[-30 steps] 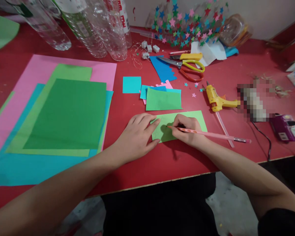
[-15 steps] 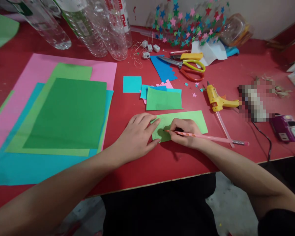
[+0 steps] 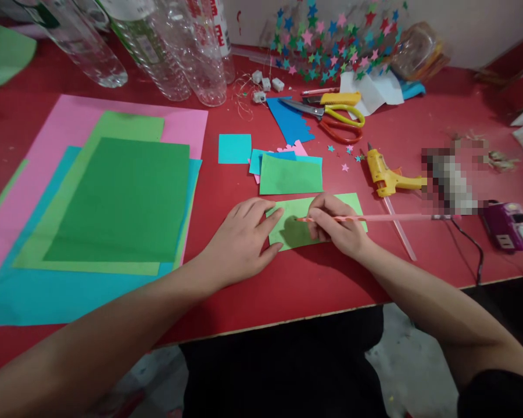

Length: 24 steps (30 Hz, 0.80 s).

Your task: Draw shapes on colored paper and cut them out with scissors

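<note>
A light green paper strip (image 3: 290, 232) lies near the front edge of the red table. My left hand (image 3: 244, 238) lies with fingers apart, thumb and fingertips at the strip's left end. In my right hand (image 3: 335, 223) is a pink pencil (image 3: 387, 217), pinched near its point, which is over the left part of the strip. Just behind the strip, a green piece (image 3: 291, 176) lies on blue and pink scraps. A small cyan rectangle (image 3: 234, 148) is to their left.
Large coloured sheets (image 3: 126, 203) cover the left side. Plastic bottles (image 3: 157, 52) stand at the back. Scissors (image 3: 322, 111) and a yellow cutter (image 3: 340, 98) lie behind the scraps. At right are a yellow glue gun (image 3: 383, 174), a cable and a purple socket block (image 3: 508, 226).
My right hand has lifted and shifted slightly away from the front edge, and the pencil now lies at a flatter, nearly level angle. My left hand has hardly moved.
</note>
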### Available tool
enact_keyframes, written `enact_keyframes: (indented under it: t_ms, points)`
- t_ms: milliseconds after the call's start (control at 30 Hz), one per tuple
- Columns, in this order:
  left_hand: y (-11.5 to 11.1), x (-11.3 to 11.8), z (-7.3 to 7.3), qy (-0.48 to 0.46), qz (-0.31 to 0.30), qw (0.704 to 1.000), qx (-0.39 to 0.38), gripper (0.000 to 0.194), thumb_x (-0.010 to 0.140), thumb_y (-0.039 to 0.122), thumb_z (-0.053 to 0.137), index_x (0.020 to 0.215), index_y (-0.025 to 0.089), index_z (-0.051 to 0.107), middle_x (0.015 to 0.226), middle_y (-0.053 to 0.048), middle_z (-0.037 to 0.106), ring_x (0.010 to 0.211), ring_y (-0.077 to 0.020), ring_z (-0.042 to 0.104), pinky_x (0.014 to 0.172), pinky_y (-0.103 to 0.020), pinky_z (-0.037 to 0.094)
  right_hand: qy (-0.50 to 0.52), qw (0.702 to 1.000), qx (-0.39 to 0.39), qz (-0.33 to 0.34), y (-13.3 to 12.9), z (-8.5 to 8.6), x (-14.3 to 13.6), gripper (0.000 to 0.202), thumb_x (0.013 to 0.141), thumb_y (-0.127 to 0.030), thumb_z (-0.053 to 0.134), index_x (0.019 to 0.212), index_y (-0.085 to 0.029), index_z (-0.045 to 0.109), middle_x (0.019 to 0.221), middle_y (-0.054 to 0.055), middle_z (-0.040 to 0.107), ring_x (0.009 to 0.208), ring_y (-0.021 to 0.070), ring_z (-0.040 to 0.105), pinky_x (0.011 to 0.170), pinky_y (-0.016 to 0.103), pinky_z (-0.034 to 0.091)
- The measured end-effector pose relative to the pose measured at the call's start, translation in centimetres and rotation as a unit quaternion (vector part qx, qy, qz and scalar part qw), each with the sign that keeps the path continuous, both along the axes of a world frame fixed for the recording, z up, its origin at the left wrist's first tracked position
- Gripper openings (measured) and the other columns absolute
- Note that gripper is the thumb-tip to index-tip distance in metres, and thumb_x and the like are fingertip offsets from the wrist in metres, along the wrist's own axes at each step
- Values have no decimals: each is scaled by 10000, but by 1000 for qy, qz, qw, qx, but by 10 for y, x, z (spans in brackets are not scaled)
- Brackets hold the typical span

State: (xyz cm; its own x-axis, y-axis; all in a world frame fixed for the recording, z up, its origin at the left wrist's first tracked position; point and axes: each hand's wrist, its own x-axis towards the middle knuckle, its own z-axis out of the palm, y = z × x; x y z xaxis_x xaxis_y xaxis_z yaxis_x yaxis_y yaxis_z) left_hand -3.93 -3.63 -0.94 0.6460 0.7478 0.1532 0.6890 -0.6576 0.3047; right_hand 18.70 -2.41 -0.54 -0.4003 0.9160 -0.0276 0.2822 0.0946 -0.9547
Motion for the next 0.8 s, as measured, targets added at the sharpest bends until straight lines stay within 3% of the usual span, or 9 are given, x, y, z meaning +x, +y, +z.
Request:
enact_keyframes:
  t_ms: [233, 433, 800]
  points:
    - [3, 0, -3, -6, 22, 1000, 11, 547, 872, 421, 560, 1292, 73, 525, 1265, -198, 521, 1168, -340, 466, 1000, -525, 405, -88, 990, 73, 79, -4, 3, -5, 72, 731, -109, 540, 727, -181, 533, 641, -33, 563, 547, 71, 465, 513, 192, 338]
    - [3, 0, -4, -10, 33, 999, -1, 551, 853, 447, 592, 1300, 130, 533, 1281, -174, 505, 1176, -328, 459, 1003, -522, 398, -93, 986, 102, 91, -2, -2, -6, 97, 781, -152, 532, 690, -178, 507, 615, -31, 556, 547, 71, 474, 518, 190, 341]
    - [2, 1, -3, -3, 35, 999, -5, 545, 860, 418, 579, 1318, 127, 529, 1282, -177, 498, 1173, -327, 452, 1002, -522, 393, -96, 985, 98, 106, -2, -2, -6, 108, 781, -140, 530, 688, -179, 493, 612, -37, 548, 546, 67, 467, 518, 188, 335]
